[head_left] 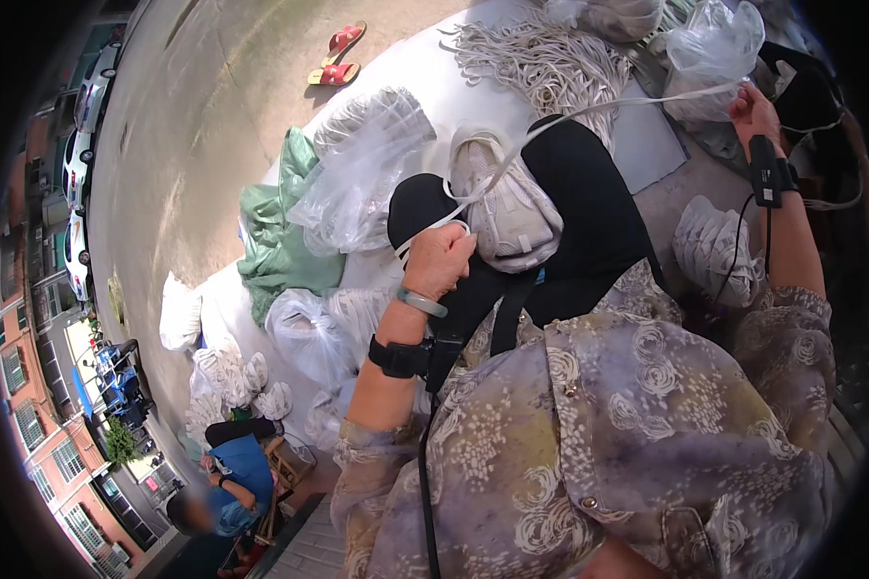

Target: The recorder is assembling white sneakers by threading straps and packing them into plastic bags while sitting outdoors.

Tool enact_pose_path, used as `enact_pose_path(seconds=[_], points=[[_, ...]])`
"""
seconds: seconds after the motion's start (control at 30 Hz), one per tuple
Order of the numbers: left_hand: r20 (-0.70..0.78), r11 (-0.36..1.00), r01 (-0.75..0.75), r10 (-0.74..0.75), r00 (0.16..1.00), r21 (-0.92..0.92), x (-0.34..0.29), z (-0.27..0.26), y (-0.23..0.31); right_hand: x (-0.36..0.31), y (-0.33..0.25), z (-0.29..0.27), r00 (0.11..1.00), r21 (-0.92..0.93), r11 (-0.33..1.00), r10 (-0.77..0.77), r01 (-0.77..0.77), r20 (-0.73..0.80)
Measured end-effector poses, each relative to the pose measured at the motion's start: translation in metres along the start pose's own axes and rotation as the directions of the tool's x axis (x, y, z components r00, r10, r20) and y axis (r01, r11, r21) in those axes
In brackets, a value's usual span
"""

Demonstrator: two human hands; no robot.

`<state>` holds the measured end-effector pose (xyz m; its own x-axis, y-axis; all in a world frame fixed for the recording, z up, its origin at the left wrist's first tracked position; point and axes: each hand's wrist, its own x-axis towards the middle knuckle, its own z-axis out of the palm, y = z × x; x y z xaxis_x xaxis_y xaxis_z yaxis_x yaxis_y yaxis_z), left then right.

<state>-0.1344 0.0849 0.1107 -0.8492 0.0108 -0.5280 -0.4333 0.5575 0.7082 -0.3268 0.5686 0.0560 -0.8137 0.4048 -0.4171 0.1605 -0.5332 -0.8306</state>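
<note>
A white shoe upper [514, 207] rests on my lap between my black-trousered knees. Out from it runs a long white shoelace [589, 118], stretched up to the right. My left hand [438, 259] is closed in a fist beside the shoe, pinching the lace near the eyelets. Far out to the right, my right hand [755, 114] is raised, its fingers closed on the other stretch of the lace. The lace is drawn fairly taut between the two hands.
A heap of loose white laces [550, 72] lies ahead on a white sheet. Clear plastic bags [357, 193] and a green sack [285, 222] are at left. Stacked white uppers [714, 249] sit at right. A person in blue [244, 478] sits at lower left; red slippers [338, 58] lie beyond.
</note>
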Motion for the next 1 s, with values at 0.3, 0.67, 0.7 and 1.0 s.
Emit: enact_pose_path(seconds=[0.3, 0.67, 0.7, 1.0], points=[[0.136, 0.948, 0.097, -0.058, 0.989, -0.304, 0.004, -0.003, -0.009, -0.014, 0.015, -0.128, 0.964, -0.336, 0.904, 0.247, -0.265, -0.097], [0.034, 0.627, -0.612, 0.685, 0.728, 0.481, 0.03, 0.038, 0.04, -0.196, 0.132, 0.119, 0.536, -0.584, 0.712, 0.691, -0.389, 0.485], [0.017, 0.566, -0.632, 0.738, 0.675, 0.529, 0.036, 0.042, 0.036, -0.194, 0.142, 0.125, 0.561, -0.592, 0.734, 0.659, -0.333, 0.502], [-0.017, 0.511, -0.554, 0.745, 0.667, 0.658, 0.054, 0.045, 0.035, -0.177, 0.183, 0.145, 0.749, -0.556, 0.829, 0.328, 0.064, 0.575]])
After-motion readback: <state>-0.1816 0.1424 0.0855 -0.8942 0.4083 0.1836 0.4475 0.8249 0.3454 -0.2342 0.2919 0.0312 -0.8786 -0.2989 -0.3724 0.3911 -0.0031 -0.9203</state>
